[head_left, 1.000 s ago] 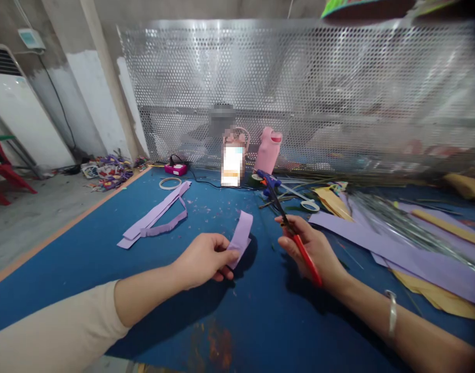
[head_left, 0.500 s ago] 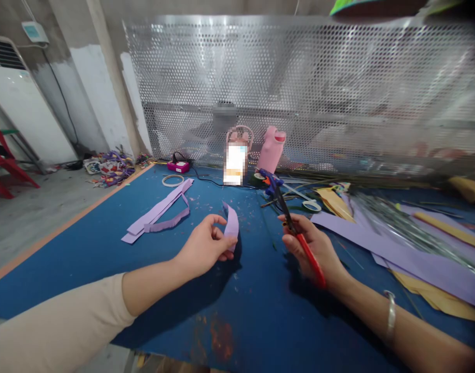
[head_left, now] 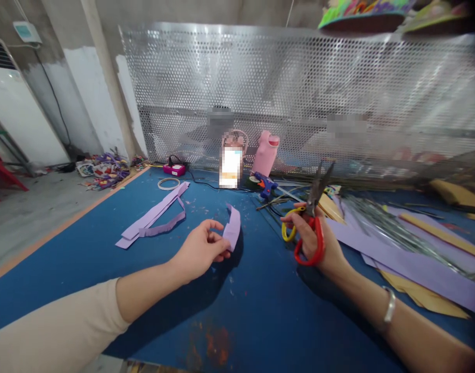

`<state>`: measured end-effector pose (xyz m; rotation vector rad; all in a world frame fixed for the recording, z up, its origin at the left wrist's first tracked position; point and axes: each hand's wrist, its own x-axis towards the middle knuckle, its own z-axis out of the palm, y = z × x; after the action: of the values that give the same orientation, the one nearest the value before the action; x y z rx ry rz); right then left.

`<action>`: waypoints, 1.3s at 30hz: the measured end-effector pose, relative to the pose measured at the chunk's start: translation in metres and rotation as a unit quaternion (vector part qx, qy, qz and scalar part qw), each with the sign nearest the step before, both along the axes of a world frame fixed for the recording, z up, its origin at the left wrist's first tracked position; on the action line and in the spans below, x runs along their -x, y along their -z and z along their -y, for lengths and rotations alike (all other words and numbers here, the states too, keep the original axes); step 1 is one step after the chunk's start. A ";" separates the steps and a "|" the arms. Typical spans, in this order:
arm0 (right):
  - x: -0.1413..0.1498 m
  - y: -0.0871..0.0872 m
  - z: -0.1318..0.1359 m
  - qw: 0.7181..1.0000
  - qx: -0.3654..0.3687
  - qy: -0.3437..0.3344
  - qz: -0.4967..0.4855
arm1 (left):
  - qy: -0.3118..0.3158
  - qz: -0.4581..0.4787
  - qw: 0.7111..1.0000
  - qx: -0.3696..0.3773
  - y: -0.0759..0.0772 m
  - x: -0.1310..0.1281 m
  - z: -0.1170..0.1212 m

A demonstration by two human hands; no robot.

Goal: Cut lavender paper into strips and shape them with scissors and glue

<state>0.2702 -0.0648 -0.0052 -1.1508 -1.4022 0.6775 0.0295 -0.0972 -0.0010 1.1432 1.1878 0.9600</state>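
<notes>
A short, curved strip of purple paper (head_left: 232, 228) is pinched between the thumb and fingers of my left hand (head_left: 204, 248), just above the blue tabletop (head_left: 256, 311). My right hand (head_left: 325, 248) holds scissors (head_left: 315, 233) with one red and one yellow handle loop. Their blades point up and away from me, slightly parted, with no paper between them. Left of my left hand lie long purple paper strips (head_left: 154, 215), one of them a narrow, crinkled band. Wider purple paper (head_left: 412, 259) lies under and beyond my right forearm.
Behind the table stands a perforated metal panel (head_left: 237, 77). Before it are a lit phone screen (head_left: 230, 168), a pink bottle-like object (head_left: 265, 154) and a blue glue gun (head_left: 265, 186). A pink power box (head_left: 174, 169) and tape ring (head_left: 168, 184) sit back left; wrapped green stems (head_left: 400, 228) lie right.
The scissors have turned in my right hand, so the blades now point up and to the right and both handle loops show. My left hand still pinches the purple strip.
</notes>
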 end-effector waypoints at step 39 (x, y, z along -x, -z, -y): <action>0.009 -0.036 0.047 0.902 0.089 -0.275 0.320 | -0.039 0.054 0.996 -0.067 -0.018 -0.004 0.003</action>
<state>0.2607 -0.1115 0.0306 -1.1770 -2.3191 0.8735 0.0335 -0.1006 0.0167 1.1414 1.0998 1.1615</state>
